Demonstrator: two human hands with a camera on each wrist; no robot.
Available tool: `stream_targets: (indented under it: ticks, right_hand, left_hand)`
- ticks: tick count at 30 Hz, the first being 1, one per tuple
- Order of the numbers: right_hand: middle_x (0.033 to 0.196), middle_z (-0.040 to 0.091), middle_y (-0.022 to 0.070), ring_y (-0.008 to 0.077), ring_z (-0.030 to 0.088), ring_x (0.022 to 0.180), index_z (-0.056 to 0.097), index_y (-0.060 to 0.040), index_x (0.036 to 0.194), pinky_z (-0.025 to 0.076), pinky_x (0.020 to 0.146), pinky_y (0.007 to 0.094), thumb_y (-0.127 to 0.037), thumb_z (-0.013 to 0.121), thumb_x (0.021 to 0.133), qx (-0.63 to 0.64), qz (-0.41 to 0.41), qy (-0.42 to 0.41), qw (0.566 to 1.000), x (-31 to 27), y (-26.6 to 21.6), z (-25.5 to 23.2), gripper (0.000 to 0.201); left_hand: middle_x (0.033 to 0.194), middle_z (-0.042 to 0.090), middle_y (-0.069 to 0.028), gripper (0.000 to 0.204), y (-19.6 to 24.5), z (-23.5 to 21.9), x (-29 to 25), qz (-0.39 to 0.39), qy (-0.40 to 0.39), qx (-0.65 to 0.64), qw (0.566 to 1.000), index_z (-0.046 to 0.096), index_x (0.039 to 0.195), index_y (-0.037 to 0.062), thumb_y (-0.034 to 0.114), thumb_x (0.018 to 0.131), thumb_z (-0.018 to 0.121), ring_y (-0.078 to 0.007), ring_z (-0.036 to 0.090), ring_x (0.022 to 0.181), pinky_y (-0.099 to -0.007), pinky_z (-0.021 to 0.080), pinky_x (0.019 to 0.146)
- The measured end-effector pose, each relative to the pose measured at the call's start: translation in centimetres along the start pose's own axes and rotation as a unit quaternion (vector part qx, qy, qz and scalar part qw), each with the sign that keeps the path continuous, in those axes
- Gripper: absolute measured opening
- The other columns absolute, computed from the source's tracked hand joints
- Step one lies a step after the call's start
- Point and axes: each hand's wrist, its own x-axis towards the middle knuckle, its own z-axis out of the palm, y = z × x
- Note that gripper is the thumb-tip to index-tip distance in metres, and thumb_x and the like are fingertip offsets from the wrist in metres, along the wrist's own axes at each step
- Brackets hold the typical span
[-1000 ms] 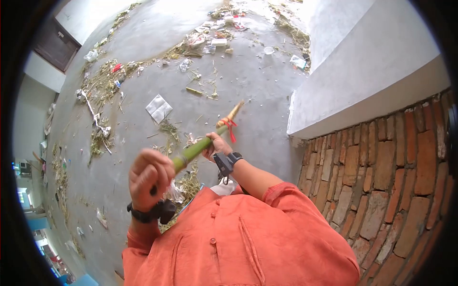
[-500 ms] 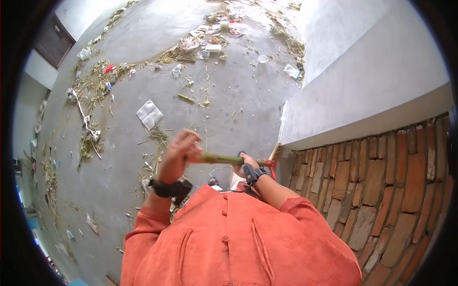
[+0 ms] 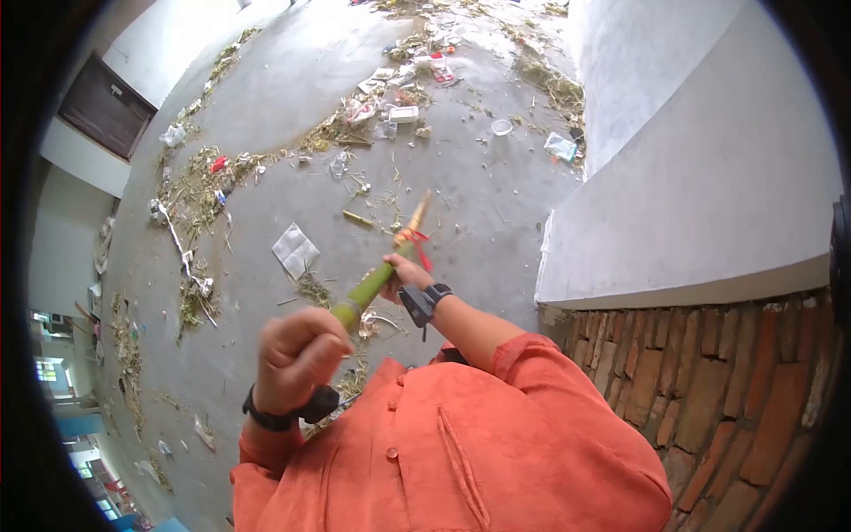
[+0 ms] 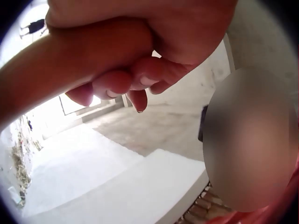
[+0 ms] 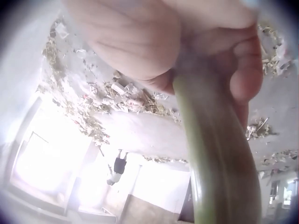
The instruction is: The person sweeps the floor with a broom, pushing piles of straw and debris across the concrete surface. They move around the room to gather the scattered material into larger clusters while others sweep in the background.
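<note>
A broom (image 3: 365,291) with a thick green bamboo handle slants forward from my body in the head view. A red strip (image 3: 424,254) is tied near its far end, where a tan, tapered brush (image 3: 419,213) points ahead over the floor. My left hand (image 3: 300,359) grips the upper end, and its curled fingertips show under the handle in the left wrist view. Lower down, my right hand (image 3: 403,273) holds the handle below the red tie. The right wrist view shows the green handle (image 5: 217,158) running out of the right palm.
Heaps of straw and litter (image 3: 199,186) line the grey floor on the left and ahead. A white square sheet (image 3: 295,251) lies ahead-left. On the right stand a white wall (image 3: 683,168) and stacked bricks (image 3: 709,390). A distant person (image 5: 119,167) shows upside down.
The broom swung right toward the white wall half a second ago and has come back to point forward. My left hand rose with that swing, then dropped back to the left.
</note>
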Motion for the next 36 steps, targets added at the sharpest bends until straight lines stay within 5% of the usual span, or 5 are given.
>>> stream_targets:
  ticks: [8,14,20,30,36]
  right_hand:
    - [0.081,0.057,0.0052,0.0184,0.057,0.073,0.048,-0.0094,0.09,0.044,0.053,0.0258,-0.032,0.047,0.087,-0.078,-0.059,-0.014,0.995,-4.8,-4.9,2.5,0.023]
    - [0.087,0.058,0.0162,0.022,0.056,0.063,0.042,-0.0005,0.104,0.047,0.049,0.0299,-0.031,0.039,0.084,-0.01,0.04,0.078,0.996,-7.3,-8.4,-6.3,0.037]
    - [0.08,0.06,0.0181,0.0211,0.055,0.054,0.046,0.0044,0.101,0.046,0.045,0.0294,-0.028,0.032,0.082,-0.09,0.094,0.144,0.981,-7.0,-11.0,-12.7,0.04]
    - [0.08,0.058,0.0137,0.0218,0.055,0.064,0.046,-0.0016,0.091,0.046,0.054,0.0308,-0.03,0.046,0.084,-0.12,0.056,0.012,0.991,0.0,-12.4,-3.5,0.03]
    - [0.076,0.06,0.0083,0.0199,0.056,0.06,0.05,-0.0098,0.081,0.045,0.05,0.0286,-0.028,0.051,0.084,-0.053,-0.039,-0.051,0.997,-0.7,-13.6,0.4,0.018]
  left_hand:
    - [0.039,0.036,0.0035,0.031,2.3,0.0,4.6,0.242,0.09,0.0,0.966,0.038,0.068,0.0068,0.024,0.095,0.036,-0.009,0.034,0.035,-0.0291,0.038,0.054]
    - [0.044,0.033,0.0035,0.028,-3.4,-1.2,10.8,0.143,0.116,0.139,0.973,0.047,0.073,0.0042,0.024,0.093,0.044,-0.0074,0.035,0.04,-0.023,0.038,0.053]
    - [0.046,0.036,0.003,0.028,-8.4,1.9,13.0,-0.055,0.038,-0.155,0.986,0.049,0.072,0.004,0.023,0.092,0.046,-0.0051,0.034,0.042,-0.0211,0.037,0.051]
    - [0.059,0.049,0.0021,0.017,1.3,5.0,11.8,-0.054,0.065,0.04,0.996,0.055,0.073,0.0032,0.012,0.087,0.053,-0.0024,0.04,0.051,-0.019,0.033,0.048]
    - [0.056,0.051,-0.0019,0.019,2.9,5.8,12.7,0.187,-0.09,0.138,0.969,0.054,0.065,0.0027,0.011,0.082,0.052,-0.0118,0.045,0.047,-0.0266,0.037,0.048]
